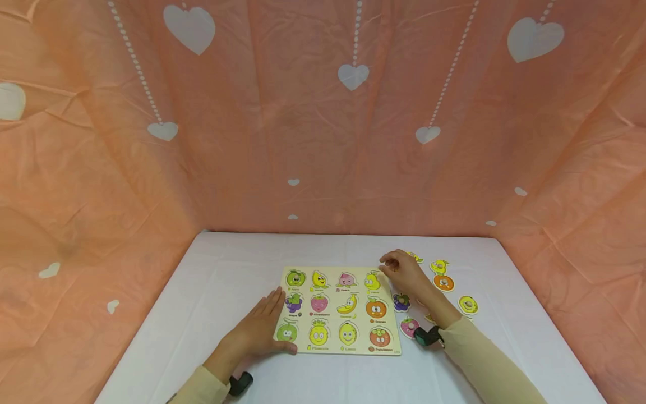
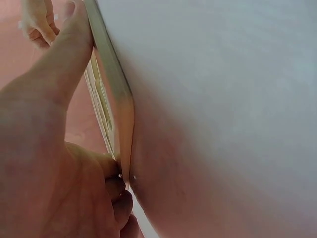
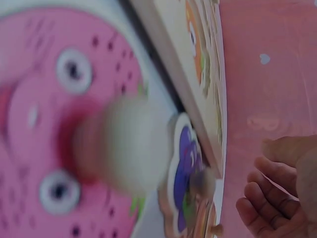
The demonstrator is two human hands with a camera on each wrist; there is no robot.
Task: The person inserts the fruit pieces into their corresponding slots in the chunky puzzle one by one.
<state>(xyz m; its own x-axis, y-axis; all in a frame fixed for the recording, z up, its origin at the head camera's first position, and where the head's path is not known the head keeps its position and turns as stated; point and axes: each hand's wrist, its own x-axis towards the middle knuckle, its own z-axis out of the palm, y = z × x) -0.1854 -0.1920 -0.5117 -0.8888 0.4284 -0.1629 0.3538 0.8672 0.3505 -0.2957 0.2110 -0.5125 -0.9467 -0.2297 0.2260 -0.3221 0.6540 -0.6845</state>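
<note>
A fruit puzzle board [image 1: 348,353] with pictures in shallow cutouts lies flat on the white table. My left hand [image 1: 257,325] rests along its left edge, fingers stretched out and thumb at the near edge. At the board's far right corner, above the pear picture, hovers my right hand [image 1: 406,275]; its fingers are loosely bent and hold nothing in the right wrist view. Beside the board lie a purple grape piece [image 1: 401,303] and a pink strawberry piece [image 1: 409,327] with a round knob. The right forearm partly covers other pieces.
Farther right are an orange piece [image 1: 444,282], a yellow pear-like piece [image 1: 439,266] touching it, and a round yellow-green piece [image 1: 468,304]. Another yellow piece [image 1: 415,257] lies just beyond the right hand. Pink cloth [image 1: 323,168] with white hearts walls the table's back and sides.
</note>
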